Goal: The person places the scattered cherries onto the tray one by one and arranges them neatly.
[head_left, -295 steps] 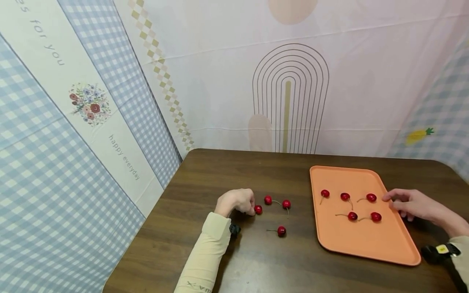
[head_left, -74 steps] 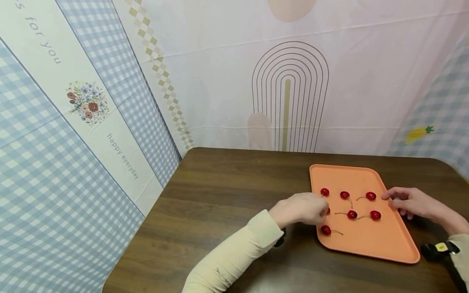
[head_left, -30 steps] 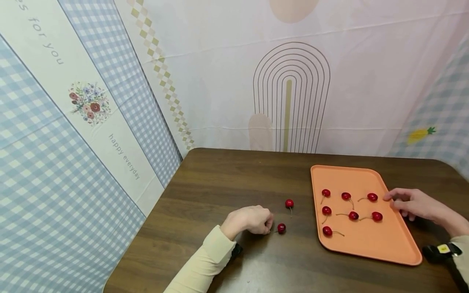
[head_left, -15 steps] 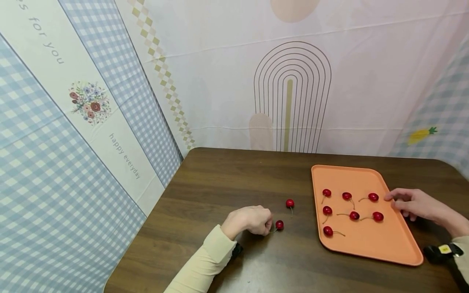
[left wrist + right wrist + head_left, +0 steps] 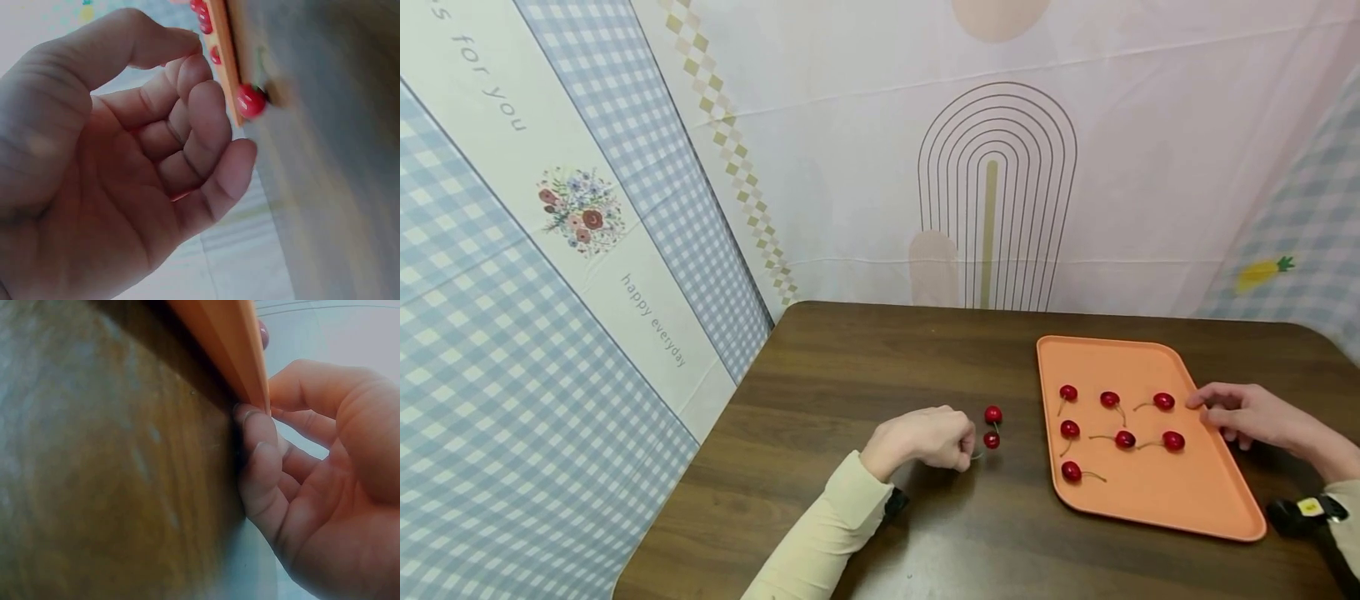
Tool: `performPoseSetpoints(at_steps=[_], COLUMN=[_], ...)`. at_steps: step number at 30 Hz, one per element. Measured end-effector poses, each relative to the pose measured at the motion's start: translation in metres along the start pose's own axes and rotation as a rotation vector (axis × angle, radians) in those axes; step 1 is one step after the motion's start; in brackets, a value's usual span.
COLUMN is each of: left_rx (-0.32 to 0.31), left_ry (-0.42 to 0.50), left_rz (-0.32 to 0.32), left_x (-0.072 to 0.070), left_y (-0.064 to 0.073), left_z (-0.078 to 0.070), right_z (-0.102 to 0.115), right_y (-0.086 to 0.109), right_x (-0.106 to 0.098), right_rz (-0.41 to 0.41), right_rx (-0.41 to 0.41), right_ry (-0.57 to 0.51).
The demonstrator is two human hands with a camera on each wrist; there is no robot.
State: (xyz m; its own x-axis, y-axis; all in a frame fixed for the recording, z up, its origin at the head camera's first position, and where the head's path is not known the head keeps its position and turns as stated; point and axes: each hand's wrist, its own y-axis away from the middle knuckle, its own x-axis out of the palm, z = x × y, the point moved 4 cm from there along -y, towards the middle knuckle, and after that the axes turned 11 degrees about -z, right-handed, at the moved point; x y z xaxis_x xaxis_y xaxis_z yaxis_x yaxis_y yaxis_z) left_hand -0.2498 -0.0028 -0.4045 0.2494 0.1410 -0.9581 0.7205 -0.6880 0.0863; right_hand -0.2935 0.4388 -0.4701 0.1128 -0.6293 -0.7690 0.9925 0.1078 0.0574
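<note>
In the head view my left hand [image 5: 928,440] is over the table, left of the tray, pinching the stem of a red cherry [image 5: 992,441] between thumb and fingertips. Just beyond it lies another cherry [image 5: 993,414] on the wood, its stem pointing toward the held one. In the left wrist view the thumb and index finger [image 5: 199,47] meet, and a cherry [image 5: 251,100] shows past the fingertips. My right hand [image 5: 1251,414] grips the right rim of an orange tray [image 5: 1157,508]; in the right wrist view its thumb is above the rim and its fingertips [image 5: 256,428] beneath.
Several cherries lie on the tray with their stems on: three along its left side, others in the middle, such as a cherry [image 5: 1173,442] near the right. The dark wooden table [image 5: 820,375] ends at a patterned cloth backdrop [image 5: 850,167].
Since the oldest frame, two cherries have come onto the tray from the table. Lately my left hand has moved right and away from me, drawing a cherry by its stem. The right hand stays put.
</note>
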Motion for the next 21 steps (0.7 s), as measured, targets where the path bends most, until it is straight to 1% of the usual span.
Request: performPoseSetpoints(at_steps=[3, 7, 9, 13, 17, 19, 21], left_rx=[0.034, 0.093, 0.115, 0.138, 0.193, 0.226, 0.232], left_ry=[0.001, -0.032, -0.046, -0.045, -0.072, -0.096, -0.120], left_rz=[-0.011, -0.036, -0.043, -0.034, -0.036, -0.025, 0.002], left_x=[-0.003, -0.006, -0.007, -0.006, -0.004, 0.000, 0.004], left_y=[-0.009, -0.024, -0.033, -0.048, -0.067, -0.078, -0.087], left_z=[-0.011, -0.027, -0.035, -0.051, -0.069, -0.079, -0.087], right_z=[0.000, -0.001, -0.001, 0.000, 0.001, 0.000, 0.001], right_y=[0.001, 0.003, 0.003, 0.003, 0.002, 0.002, 0.002], right_x=[-0.001, -0.002, -0.002, -0.002, -0.003, -0.003, -0.002], right_rz=[0.008, 0.031, 0.037, 0.042, 0.042, 0.041, 0.044], right_rx=[-0.016, -0.038, -0.031, -0.029, -0.033, -0.031, -0.038], right_ry=[-0.013, -0.045, -0.055, -0.052, -0.044, -0.041, -0.044])
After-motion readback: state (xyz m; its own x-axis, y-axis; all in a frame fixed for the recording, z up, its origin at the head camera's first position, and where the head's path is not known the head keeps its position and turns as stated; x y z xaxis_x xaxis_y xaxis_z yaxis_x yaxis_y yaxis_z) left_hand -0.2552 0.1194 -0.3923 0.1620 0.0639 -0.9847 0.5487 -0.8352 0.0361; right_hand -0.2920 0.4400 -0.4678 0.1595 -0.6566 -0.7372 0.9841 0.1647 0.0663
